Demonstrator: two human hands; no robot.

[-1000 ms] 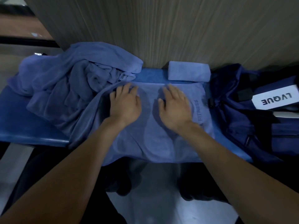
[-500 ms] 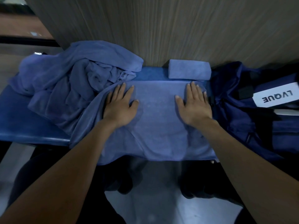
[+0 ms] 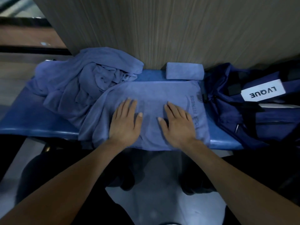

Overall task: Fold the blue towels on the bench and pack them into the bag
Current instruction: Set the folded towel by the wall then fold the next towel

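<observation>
A blue towel (image 3: pixel 152 93) with "FITNESS" print lies spread flat on the blue bench (image 3: pixel 32 120), its front edge hanging over the bench lip. My left hand (image 3: pixel 125 120) and my right hand (image 3: pixel 177 123) both press flat on it, fingers straight, side by side near the middle. A crumpled heap of blue towels (image 3: pixel 84 80) lies to the left, joined to the flat one. One folded towel (image 3: pixel 185 73) rests against the wall behind. The navy bag (image 3: pixel 253 111) with a white "LVQUE" label sits at the right end of the bench.
A wood-grain wall panel (image 3: pixel 162 30) rises right behind the bench. My dark-clad legs and shoes stand on the pale floor (image 3: pixel 154 200) below the bench's front edge. Bare bench shows at the front left.
Both hands have slid back inward and toward me from the towel's sides to its middle. The "FITNESS" print at the right is uncovered again.
</observation>
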